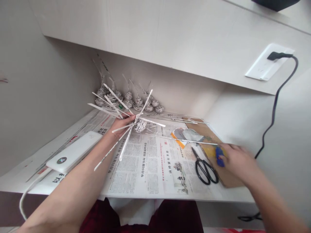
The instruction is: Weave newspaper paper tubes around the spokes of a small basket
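Head view: left hand [123, 123] pinches a small white woven-paper ball [140, 126] with radiating paper sticks [125, 143]; blurred right hand [238, 161] is at a blue-and-yellow object [220, 156], grip indeterminable.

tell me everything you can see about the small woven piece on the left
The small woven piece has a rounded body of pale, interlaced strips that look like rolled paper. From its gathered top, thin loose strips fan out in several directions, mostly white, some with dark marks. The left grip holds it near where they meet, over the newspaper; whether its underside touches is unclear. A longer strip lies to its right; I can't tell if they join.
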Motion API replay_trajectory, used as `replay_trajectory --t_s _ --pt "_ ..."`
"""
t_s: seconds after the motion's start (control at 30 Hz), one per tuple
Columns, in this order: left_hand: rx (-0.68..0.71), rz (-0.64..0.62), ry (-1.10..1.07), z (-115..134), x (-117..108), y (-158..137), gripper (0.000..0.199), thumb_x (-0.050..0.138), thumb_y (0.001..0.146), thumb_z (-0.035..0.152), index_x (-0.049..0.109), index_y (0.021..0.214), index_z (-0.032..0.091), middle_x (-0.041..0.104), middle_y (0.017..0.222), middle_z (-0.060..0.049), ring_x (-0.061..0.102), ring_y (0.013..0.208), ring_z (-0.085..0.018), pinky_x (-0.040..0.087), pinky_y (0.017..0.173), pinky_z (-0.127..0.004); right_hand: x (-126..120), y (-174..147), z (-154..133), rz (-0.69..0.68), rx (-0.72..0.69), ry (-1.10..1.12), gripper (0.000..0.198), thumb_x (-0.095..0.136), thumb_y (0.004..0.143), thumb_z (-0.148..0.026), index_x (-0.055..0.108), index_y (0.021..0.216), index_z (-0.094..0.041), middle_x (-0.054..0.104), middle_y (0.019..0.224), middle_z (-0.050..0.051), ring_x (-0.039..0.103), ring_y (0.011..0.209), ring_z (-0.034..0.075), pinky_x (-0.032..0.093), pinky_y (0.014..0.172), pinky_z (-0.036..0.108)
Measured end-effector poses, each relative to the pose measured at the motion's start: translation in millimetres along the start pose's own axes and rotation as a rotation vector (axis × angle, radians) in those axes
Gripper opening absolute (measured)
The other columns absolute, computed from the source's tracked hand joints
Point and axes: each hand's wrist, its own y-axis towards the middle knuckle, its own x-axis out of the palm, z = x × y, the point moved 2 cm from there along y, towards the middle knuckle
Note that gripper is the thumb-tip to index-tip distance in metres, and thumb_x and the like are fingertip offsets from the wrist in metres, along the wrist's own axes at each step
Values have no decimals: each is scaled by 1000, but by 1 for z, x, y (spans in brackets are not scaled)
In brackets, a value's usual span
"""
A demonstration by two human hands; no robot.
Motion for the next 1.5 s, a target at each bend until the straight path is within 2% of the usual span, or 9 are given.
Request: replay_trajectory --t_s 0.1,0.2,0.37,0.6,0.8,0.9,1.07,1.3,1.5 --pt "40 34 -34 1 2 -1 25 87 52 23 67 65 17 63 61 0 57 60 -15 46 65 -30 -12 22 -87 43 -229 411 28 49 87 -23 65 109 -22 68 109 9 61 101 25 46 87 38" --pt "28 44 -34 -1 4 -2 25 86 52 21 66 66 16 64 61 0 57 60 -14 46 65 -30 -2 50 -169 -5 -428 661 17 54 87 -22 69 95 -23 71 98 3 62 95 19 44 88 33" --pt "23 59 -79 -3 5 -2 25 86 50 19 66 65 14 63 59 1 57 58 -14 46 64 -29 24 90 -237 39 -372 629 16 65 81 -24 69 96 -21 70 99 7 57 98 24 41 85 34" --pt "-32 3 -34 -5 6 -3 21 84 55 19 69 67 15 65 63 0 59 61 -14 46 67 -28 46 102 -242 53 -294 562 12 53 86 -17 64 88 -20 68 91 7 57 94 25 37 82 36" --pt "-232 -377 143 -9 12 -13 15 81 60 21 71 69 14 67 65 -5 60 61 -18 45 64 -32 41 106 -226 241 -242 806 17 43 89 -14 57 95 -20 66 87 6 59 81 21 41 73 31" --pt "-291 -506 157 -12 20 -20 15 80 62 21 73 73 14 71 81 -9 63 74 -21 46 73 -34 29 103 -218 424 -294 930 14 44 92 -20 57 98 -21 65 92 5 59 88 20 44 79 31" --pt "-271 -509 103 -14 28 -24 13 79 64 21 73 74 15 66 116 -13 62 99 -27 44 91 -39 11 95 -215 528 -337 951 13 50 92 -28 62 96 -24 65 96 5 59 93 21 45 83 32" --pt "-268 -478 79 -12 32 -24 13 78 63 20 72 73 14 67 118 -13 56 116 -33 39 100 -43 9 92 -218 531 -342 1027 12 51 92 -24 64 94 -25 66 92 3 60 90 19 46 81 31" --pt "-265 -461 72 -11 33 -25 14 80 62 21 70 70 15 66 119 -12 55 117 -32 39 102 -43 7 89 -221 533 -326 1023 10 55 89 -24 64 90 -25 67 91 2 59 90 20 45 82 32"
